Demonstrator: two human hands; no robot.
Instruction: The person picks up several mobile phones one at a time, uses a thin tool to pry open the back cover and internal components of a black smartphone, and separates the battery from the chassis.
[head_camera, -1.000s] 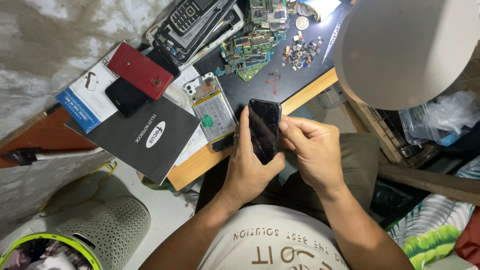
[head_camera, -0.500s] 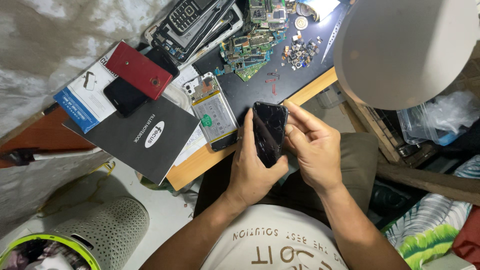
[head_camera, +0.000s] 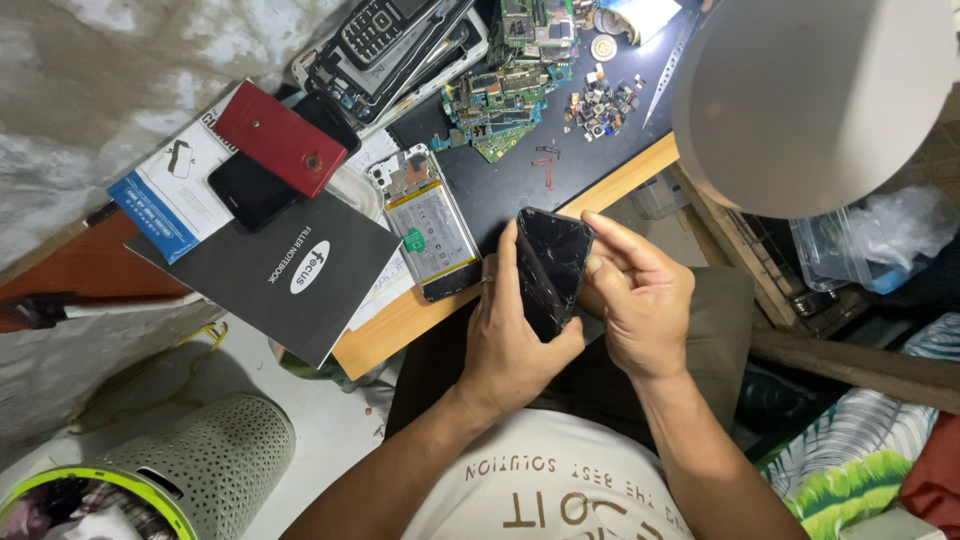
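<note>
left hand (head_camera: 510, 340): fingers clamped on the black cracked-glass phone screen panel (head_camera: 550, 268), thumb at its lower edge, index finger up along its left side
right hand (head_camera: 640, 300): fingers closed on the panel's right edge, thumb and index pinching it near the top
panel position: held tilted in the air just off the desk's (head_camera: 610, 185) front edge, above the person's lap, between both hands
opened phone body with silver battery and green tab (head_camera: 428, 222): flat on the desk, just left of the left hand
black notebook with white oval label (head_camera: 280, 270): overhangs the desk edge, left of the opened phone
red flat phone (head_camera: 280, 138): lies on a black phone, above the notebook
green circuit boards (head_camera: 500, 95): heaped at the back of the desk
grey round lamp shade (head_camera: 810, 100): upper right, over the desk's corner
</note>
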